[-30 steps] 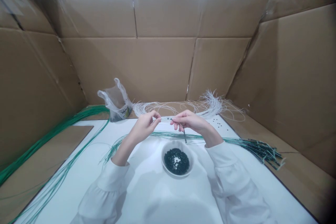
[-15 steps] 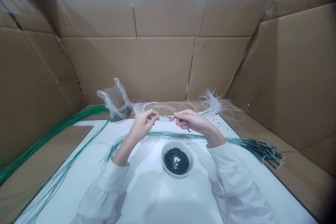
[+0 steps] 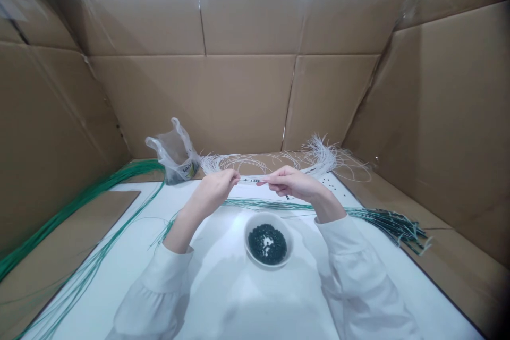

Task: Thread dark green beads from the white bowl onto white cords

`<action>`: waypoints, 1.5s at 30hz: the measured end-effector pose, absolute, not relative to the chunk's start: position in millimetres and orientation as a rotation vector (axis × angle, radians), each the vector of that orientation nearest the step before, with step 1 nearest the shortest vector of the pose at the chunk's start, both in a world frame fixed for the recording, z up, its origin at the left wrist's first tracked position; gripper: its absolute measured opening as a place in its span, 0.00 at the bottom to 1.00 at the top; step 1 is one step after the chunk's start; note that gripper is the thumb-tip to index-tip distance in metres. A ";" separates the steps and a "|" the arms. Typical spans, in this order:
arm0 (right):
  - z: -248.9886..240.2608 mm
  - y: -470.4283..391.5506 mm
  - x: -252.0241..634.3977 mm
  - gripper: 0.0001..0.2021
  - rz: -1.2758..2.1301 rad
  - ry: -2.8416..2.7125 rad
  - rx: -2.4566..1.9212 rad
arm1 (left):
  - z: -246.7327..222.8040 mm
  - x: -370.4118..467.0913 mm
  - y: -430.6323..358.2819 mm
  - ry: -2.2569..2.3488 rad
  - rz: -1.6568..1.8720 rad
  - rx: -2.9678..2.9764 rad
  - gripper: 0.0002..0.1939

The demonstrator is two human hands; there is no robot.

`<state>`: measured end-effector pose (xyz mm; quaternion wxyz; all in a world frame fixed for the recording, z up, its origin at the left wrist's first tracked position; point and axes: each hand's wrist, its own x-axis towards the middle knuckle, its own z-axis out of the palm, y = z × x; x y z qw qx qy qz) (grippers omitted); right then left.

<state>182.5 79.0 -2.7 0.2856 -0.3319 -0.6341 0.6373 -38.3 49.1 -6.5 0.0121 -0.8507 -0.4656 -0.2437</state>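
Note:
A thin string threaded with small dark beads (image 3: 251, 180) stretches between my hands, above the white table. At its left end my left hand (image 3: 213, 189) is closed in a pinch, thumb and index finger together. My right hand (image 3: 294, 184) pinches the beaded string at its other end, and a short dark piece hangs below those fingers. Nearer to me stands a white bowl (image 3: 290, 241) with many dark green beads (image 3: 258, 243) in it; a bare white patch shows in the middle. Behind the bowl, under my wrists, lies a bundle of green strings (image 3: 271, 205) with dark beaded ends at the right.
A clear plastic bag (image 3: 178, 156) stands at the back left. White strings (image 3: 319, 159) lie along the back, with loose beads (image 3: 330, 186) scattered near them. Long green strands (image 3: 90, 196) run down the left side. Cardboard walls (image 3: 191, 95) surround the table.
My left hand has turned over, its back now toward me, and its fingers have closed tighter at the string's end. My right hand has barely moved.

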 end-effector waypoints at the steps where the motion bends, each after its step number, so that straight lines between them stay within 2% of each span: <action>1: -3.4 79.7 183.3 0.12 1.709 -1.693 -0.890 | -6.0 -37.9 47.7 -1.413 -0.697 -2.618 0.10; 10: 0.6 76.2 185.9 0.18 1.676 -1.699 -0.950 | -8.4 -43.0 50.2 -1.186 -0.523 -2.404 0.09; 18: 4.5 69.1 171.9 0.16 1.306 -1.881 -1.155 | -12.9 -36.5 49.4 -1.150 -0.458 -2.371 0.08; 22: -4.4 74.9 170.1 0.14 1.425 -1.878 -1.046 | -13.3 -31.5 46.3 -1.187 -0.379 -2.412 0.11; 29: -12.2 83.0 175.4 0.12 1.685 -1.794 -0.991 | -17.4 -33.9 50.9 -1.204 -0.477 -2.412 0.08; 37: -14.9 84.7 175.4 0.11 1.718 -1.739 -0.877 | -25.0 -28.9 52.8 -1.197 -0.464 -2.382 0.09; 45: -10.6 80.4 174.8 0.12 1.633 -1.769 -1.025 | -18.6 -34.0 53.3 -1.174 -0.448 -2.309 0.06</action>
